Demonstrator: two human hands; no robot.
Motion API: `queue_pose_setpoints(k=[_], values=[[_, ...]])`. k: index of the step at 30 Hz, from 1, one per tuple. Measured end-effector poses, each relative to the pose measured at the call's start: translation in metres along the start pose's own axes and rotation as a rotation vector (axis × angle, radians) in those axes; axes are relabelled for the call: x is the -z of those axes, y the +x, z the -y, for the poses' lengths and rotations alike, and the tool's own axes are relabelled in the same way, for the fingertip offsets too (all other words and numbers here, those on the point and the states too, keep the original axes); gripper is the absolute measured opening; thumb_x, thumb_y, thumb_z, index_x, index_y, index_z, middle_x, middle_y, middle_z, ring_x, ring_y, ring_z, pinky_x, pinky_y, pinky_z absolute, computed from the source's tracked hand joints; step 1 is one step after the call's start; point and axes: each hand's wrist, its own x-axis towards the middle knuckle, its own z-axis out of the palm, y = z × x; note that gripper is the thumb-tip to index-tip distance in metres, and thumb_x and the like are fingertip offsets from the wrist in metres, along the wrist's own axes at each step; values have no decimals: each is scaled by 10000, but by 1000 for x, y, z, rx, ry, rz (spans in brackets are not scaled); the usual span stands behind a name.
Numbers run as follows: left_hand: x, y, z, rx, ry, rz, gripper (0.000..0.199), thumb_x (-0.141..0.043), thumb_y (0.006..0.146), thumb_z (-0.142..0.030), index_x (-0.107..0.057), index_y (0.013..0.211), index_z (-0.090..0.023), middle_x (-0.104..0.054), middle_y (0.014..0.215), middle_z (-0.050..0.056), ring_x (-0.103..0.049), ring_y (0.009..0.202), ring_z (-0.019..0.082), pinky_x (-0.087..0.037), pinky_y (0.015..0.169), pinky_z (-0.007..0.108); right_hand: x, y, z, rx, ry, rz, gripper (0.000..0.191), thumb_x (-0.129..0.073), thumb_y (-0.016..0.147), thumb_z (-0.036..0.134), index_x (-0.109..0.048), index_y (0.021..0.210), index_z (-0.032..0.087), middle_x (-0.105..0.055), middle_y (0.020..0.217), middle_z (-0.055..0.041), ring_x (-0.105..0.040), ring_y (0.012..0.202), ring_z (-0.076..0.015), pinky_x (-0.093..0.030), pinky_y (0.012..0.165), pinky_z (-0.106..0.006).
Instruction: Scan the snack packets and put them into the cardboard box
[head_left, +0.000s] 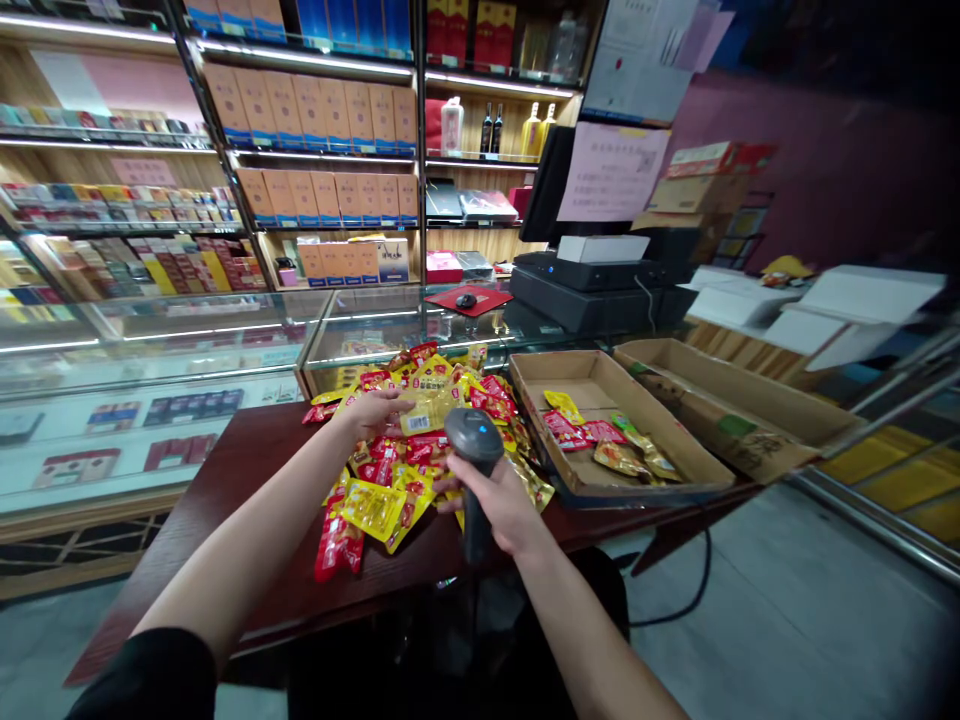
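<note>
Scanner [473, 437], dark grey (blue light [484, 430]).

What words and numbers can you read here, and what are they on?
None is clear enough to quote.
Pale packet by the left hand: barcode and print, too blurred.
Red and yellow packets: print, too blurred.
Pink paper on the screen: lines of writing, too blurred.
Orange boxes on the shelves: marks, too small.
</note>
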Motion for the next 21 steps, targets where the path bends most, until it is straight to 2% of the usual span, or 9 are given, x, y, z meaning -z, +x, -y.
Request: queue_pose_setpoints(k=[3, 7, 13, 18, 21], values=[[-1, 5, -2, 2, 8, 11, 333, -806, 606, -228, -632, 882, -162, -682, 715, 25, -655, 579, 154, -561, 539, 288, -12, -14, -8, -80, -28, 73, 316, -736, 631, 430, -578, 761, 188, -616, 630, 3, -610, 509, -163, -496, 446, -287], [-4, 9, -2, -9, -24, 45, 340, -814, 590, -204, -635, 876, -167, -691, 743, 23, -670, 623, 168, -573, 586, 314, -22, -22, -14, -106, -133, 59, 296, -712, 656, 447, -567, 704, 193, -549, 476, 32, -509, 389, -119, -417, 385, -245], [-2, 13, -2, -16, -3, 58, 375, -820, 585, -243, -651, 911, -166, -695, 761, 32, -657, 590, 148, -571, 586, 305, -26, -26, -12, -82, -223, 50, 291, -660, 708, 454, -541, 620, 204, -489, 410, 47, -415, 340, -89, -350, 367, -228], [-1, 14, -2, -24, 15, 58, 388, -823, 578, -238, -658, 923, -166, -700, 792, 48, -663, 613, 163, -570, 588, 317, -27, -28, -13, -55, -224, 44, 296, -654, 708, 458, -532, 619, 204, -487, 402, 50, -414, 334, -90, -344, 364, -222], [-3, 11, -3, -22, 0, 67, 353, -795, 622, -231, -664, 940, -156, -704, 808, 84, -674, 651, 188, -566, 624, 333, -26, -28, -12, -48, -219, 39, 299, -651, 706, 463, -529, 634, 199, -489, 397, 52, -416, 332, -90, -342, 361, -218]])
